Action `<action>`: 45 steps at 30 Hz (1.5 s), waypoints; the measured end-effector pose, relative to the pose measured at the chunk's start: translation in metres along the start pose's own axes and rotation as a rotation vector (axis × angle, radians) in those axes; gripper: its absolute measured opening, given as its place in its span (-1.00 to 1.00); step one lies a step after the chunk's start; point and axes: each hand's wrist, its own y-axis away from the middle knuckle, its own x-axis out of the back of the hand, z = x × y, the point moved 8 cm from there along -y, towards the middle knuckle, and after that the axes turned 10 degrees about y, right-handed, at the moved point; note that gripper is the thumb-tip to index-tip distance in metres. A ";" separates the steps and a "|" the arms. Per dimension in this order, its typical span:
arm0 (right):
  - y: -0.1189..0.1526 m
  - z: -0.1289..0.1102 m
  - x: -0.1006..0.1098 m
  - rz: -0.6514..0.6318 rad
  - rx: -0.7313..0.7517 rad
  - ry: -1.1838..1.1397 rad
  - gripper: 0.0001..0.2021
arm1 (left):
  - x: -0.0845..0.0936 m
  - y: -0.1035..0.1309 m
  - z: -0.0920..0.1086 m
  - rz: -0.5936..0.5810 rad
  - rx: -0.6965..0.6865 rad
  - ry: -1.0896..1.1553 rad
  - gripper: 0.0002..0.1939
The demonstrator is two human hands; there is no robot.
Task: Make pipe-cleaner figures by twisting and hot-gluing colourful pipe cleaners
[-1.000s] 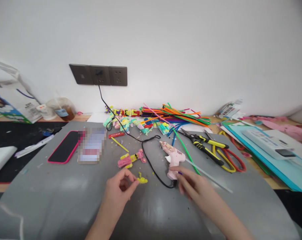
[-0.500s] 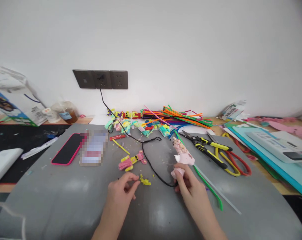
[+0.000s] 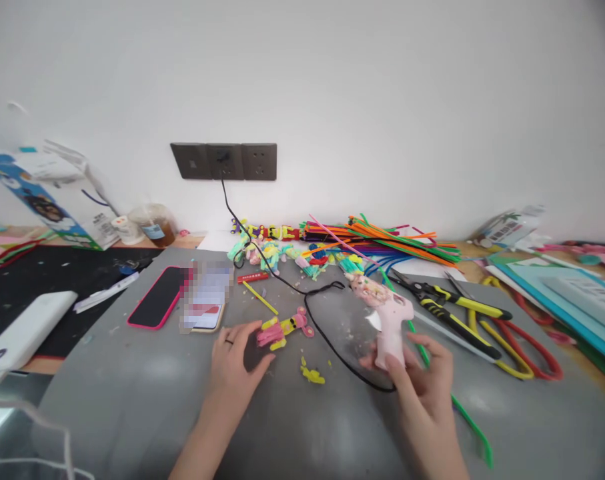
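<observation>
My right hand (image 3: 427,390) has its thumb and fingers about the handle of a pale pink hot glue gun (image 3: 391,330), whose nozzle end points up and left. A black cord (image 3: 329,343) runs from the handle's bottom toward the wall. With thumb and fingers apart, my left hand (image 3: 232,367) reaches beside a small pink and yellow pipe-cleaner figure (image 3: 277,332) lying on the grey mat (image 3: 287,433). Yellow fuzzy scraps (image 3: 312,375) lie between my hands. A green pipe cleaner (image 3: 475,430) passes behind my right hand.
Pliers (image 3: 447,317) and red-handled scissors (image 3: 532,353) lie at the right. Pipe-cleaner bundles (image 3: 397,240) and small coloured pieces (image 3: 282,253) line the back. Two phones, one pink-edged (image 3: 157,298), a white power bank (image 3: 29,327) and a drink cup (image 3: 157,227) are at the left.
My right hand has raised and turned the glue gun by its handle. My left hand has opened and shifted from the yellow scraps to the pink figure. The whole view has swung left.
</observation>
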 end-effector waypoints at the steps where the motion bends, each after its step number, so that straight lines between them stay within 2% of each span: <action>1: -0.004 0.001 -0.001 -0.012 -0.038 -0.066 -0.59 | -0.001 -0.001 0.001 0.003 -0.010 0.000 -0.62; 4: -0.015 0.003 -0.003 -0.072 -0.161 -0.194 -0.47 | 0.000 -0.005 0.003 0.001 -0.025 0.003 -0.76; 7: -0.020 0.001 -0.017 -0.287 -0.267 -0.239 -0.57 | 0.001 -0.008 0.002 0.009 -0.005 0.009 -0.79; 10: -0.021 -0.010 -0.032 -0.469 -0.256 -0.258 -0.65 | 0.002 -0.011 0.000 0.016 0.020 0.029 -0.80; 16: -0.014 -0.024 -0.059 -0.665 -0.239 -0.302 -0.50 | 0.001 -0.013 -0.002 0.011 0.024 0.074 -0.85; 20: -0.012 -0.014 -0.070 -0.684 -0.194 0.002 -0.48 | 0.000 -0.013 -0.006 0.021 0.020 0.104 -0.89; 22: -0.011 -0.006 -0.077 -0.705 -0.189 0.082 -0.47 | -0.002 -0.012 -0.008 0.020 0.034 0.114 -0.88; 27: -0.011 0.007 -0.086 -0.669 -0.187 0.127 -0.46 | 0.000 -0.009 -0.005 0.060 0.040 0.153 -0.88; 35: -0.013 -0.005 -0.093 -0.741 -0.211 0.180 -0.36 | -0.001 -0.007 -0.005 0.088 0.020 0.153 -0.90; 45: -0.013 -0.006 -0.093 -0.720 -0.222 0.225 -0.35 | -0.001 -0.005 -0.005 0.083 0.012 0.143 -0.87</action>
